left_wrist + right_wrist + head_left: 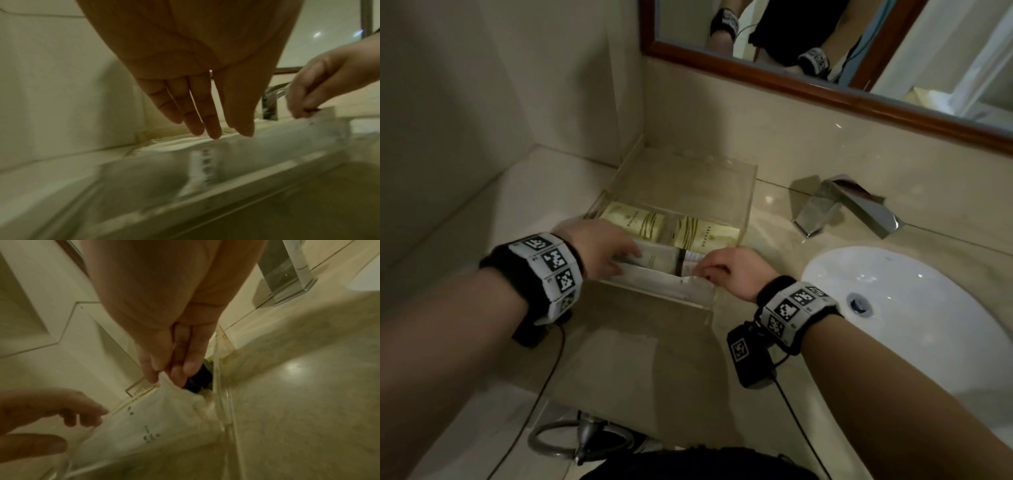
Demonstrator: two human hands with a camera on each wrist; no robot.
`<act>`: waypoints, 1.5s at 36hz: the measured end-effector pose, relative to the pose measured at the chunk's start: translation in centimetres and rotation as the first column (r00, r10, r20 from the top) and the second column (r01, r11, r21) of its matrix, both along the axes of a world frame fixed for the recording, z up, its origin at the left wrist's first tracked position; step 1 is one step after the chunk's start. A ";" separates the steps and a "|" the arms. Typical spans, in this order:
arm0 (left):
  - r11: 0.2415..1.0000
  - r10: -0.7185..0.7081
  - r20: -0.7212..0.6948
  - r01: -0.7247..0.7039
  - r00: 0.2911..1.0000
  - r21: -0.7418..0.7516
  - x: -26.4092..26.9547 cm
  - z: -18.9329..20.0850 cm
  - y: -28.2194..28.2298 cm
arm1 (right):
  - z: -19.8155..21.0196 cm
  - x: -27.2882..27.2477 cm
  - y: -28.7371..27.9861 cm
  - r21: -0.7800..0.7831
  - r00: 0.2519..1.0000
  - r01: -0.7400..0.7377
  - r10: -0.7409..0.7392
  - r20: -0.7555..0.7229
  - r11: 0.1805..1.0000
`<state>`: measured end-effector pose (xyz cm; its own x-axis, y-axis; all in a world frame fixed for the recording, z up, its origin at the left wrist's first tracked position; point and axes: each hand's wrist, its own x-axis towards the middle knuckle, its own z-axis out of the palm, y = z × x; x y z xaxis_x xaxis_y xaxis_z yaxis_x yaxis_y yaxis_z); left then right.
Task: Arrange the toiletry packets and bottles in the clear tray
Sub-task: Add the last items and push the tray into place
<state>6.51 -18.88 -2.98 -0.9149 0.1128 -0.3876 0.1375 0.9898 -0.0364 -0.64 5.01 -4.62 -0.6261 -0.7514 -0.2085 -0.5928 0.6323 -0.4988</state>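
Note:
A clear tray (748,192) stands on the counter against the left wall. Two cream packets (633,221) (705,234) lie across its back. In front of them is a white item with a black band (674,258). A long white packet (664,282) stands on edge along the tray's front wall. My left hand (626,257) has straight fingers (213,129) touching the packet's upper edge (277,139). At the packet's right end, my right hand (703,270) pinches the corner (164,376) between its fingertips. In the right wrist view the white packet (154,418) leans against the tray wall (224,402).
A chrome faucet (849,209) and a white sink (911,342) are just right of the tray. A wood-framed mirror (808,87) hangs above the backsplash. The tiled wall closes in on the left. A metal hose ring (582,442) hangs below the counter's front edge.

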 end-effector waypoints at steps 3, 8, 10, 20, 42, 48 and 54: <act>0.994 -0.089 -0.005 0.089 0.996 0.055 -0.7 -0.1 2.6 | -0.4 0.0 0.7 0.019 0.996 0.078 -0.078 -0.046 0.997; 0.981 -0.179 -0.003 0.179 0.984 0.069 -1.3 -0.6 5.8 | -0.8 0.4 2.3 0.144 0.982 0.024 0.004 -0.189 0.989; 0.976 -0.211 -0.005 0.211 0.977 0.060 -1.5 -0.9 6.6 | -1.1 0.7 2.3 0.187 0.977 -0.014 0.054 -0.207 0.982; 0.979 -0.188 0.015 0.187 0.982 0.080 -1.6 -1.5 6.8 | -1.4 1.4 1.7 0.219 0.978 0.071 -0.025 -0.208 0.973; 0.983 -0.008 -0.008 0.009 1.000 0.185 -1.7 -2.2 7.1 | -1.5 0.5 2.0 0.181 0.940 -0.002 0.064 -0.336 0.983; 0.969 0.022 -0.026 -0.015 0.999 0.248 -1.2 -2.8 6.9 | -2.3 0.4 2.1 0.138 0.933 0.010 0.041 -0.358 0.990; 0.972 0.077 -0.105 -0.052 0.992 0.227 -0.3 -3.2 4.7 | -1.7 0.3 1.0 0.059 0.931 0.049 -0.024 -0.363 0.997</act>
<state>6.23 -14.21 -6.21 -0.9592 0.1243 -0.2541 0.0807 0.9812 0.1753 -0.33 5.99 -6.37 -0.6949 -0.7190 -0.0110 -0.7012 0.6810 -0.2112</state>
